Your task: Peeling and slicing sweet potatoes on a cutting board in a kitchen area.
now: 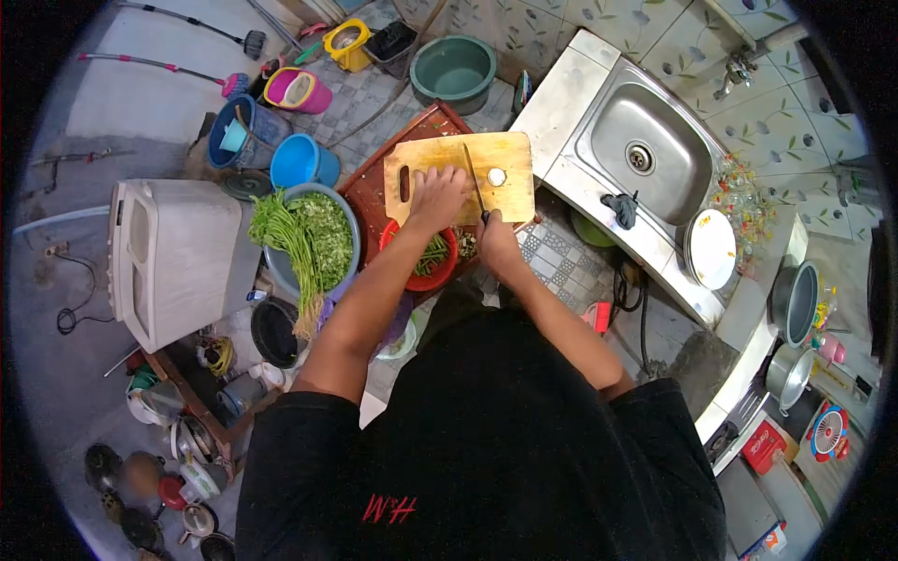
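Observation:
A wooden cutting board (515,151) with a handle slot lies on a low reddish-brown table (366,200). My right hand (498,242) grips the dark handle of a kitchen knife (473,168), whose blade points away from me across the board. Just left of the blade, my left hand (440,196) rests on the board with fingertips forward; whatever may be under it is hidden. One small round white piece (497,177) sits to the right of the knife. Below the board, partly behind my left forearm, a red bowl (453,256) contains cut green stalks or beans (431,258).
A grey basin (356,231) of chopped greens and long leafy stems (298,245) stands left of the table. Blue buckets (305,161) and a green tub (452,73) are beyond. At right, a tiled counter holds a steel sink (652,126) and stacked plates (712,249).

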